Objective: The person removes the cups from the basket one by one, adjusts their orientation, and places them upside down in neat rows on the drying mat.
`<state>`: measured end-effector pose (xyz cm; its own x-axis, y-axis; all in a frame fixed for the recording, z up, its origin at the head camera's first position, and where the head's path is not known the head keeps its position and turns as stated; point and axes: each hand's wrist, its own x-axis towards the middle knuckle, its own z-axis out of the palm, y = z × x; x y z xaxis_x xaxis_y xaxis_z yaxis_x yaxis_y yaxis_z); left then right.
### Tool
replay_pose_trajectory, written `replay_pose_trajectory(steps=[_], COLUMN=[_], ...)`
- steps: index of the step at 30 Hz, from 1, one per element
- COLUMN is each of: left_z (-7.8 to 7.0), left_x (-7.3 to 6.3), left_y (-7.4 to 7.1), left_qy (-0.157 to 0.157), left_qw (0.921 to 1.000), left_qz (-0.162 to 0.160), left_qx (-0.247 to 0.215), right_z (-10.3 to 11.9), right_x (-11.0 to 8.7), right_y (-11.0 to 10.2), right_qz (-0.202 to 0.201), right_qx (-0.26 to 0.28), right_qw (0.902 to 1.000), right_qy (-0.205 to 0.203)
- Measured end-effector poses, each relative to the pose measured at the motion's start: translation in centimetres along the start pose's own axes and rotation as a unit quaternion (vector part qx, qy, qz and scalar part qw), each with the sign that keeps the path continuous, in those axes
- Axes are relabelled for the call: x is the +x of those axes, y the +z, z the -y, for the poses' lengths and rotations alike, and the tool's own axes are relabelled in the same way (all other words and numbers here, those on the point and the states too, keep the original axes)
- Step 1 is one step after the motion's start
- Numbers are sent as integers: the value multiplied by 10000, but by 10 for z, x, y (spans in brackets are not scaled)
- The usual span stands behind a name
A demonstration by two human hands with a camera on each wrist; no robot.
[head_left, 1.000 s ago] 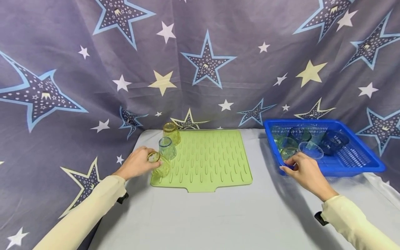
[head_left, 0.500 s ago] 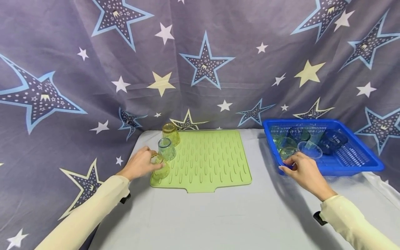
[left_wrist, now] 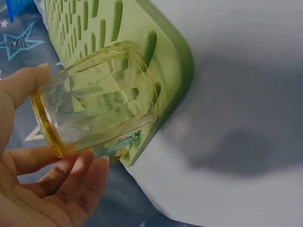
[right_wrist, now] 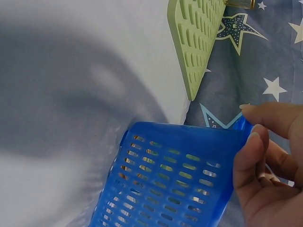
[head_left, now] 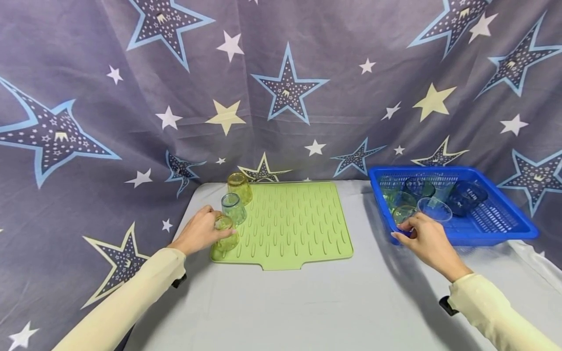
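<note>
My left hand (head_left: 203, 230) is at the front left corner of the green drying mat (head_left: 298, 219), thumb and fingers on either side of a yellow drinking glass (left_wrist: 102, 101). That glass stands upside down on the mat, its thick base upward. Behind it, in the head view, come a light blue glass (head_left: 234, 210) and another yellow glass (head_left: 240, 189), both upturned along the mat's left edge. With thumb and fingers, my right hand (head_left: 428, 241) pinches the near left rim of a blue plastic basket (right_wrist: 170, 179).
Several glasses, among them a clear one (head_left: 434, 209) and a dark blue one (head_left: 467, 199), sit inside the basket at the right. A white cloth (head_left: 307, 307) covers the table. Behind it hangs a grey curtain (head_left: 281, 141) with stars.
My left hand and the yellow glass have shifted slightly right, and the glass, tilted before, now stands straighter. The right hand keeps its place on the basket rim.
</note>
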<state>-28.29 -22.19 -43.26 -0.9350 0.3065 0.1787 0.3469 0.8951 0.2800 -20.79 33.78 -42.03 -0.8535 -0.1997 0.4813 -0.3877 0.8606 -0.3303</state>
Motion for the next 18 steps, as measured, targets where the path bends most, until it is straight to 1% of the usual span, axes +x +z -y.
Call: replay_pose_trajectory(steps=[6,11,14,18], left_z=[1,5,5,2], left_x=[-3,-4,-5,-4], left_y=[0,-2,-5,-11], left_qy=[-6,-128,-277,-368], left_qw=[9999,9997,9989,9959], left_qz=[-113,-184,-313,-655], left_qx=[10,-88,-189,-495], right_z=[-1,-1,0,1], right_x=[1,5,8,12], right_y=[0,-4,-9,-13], right_qz=[42,316,499,568], right_qx=[15,55,73,96], right_qw=[10000,9994,9985,9978], right_qy=[6,99,201,318])
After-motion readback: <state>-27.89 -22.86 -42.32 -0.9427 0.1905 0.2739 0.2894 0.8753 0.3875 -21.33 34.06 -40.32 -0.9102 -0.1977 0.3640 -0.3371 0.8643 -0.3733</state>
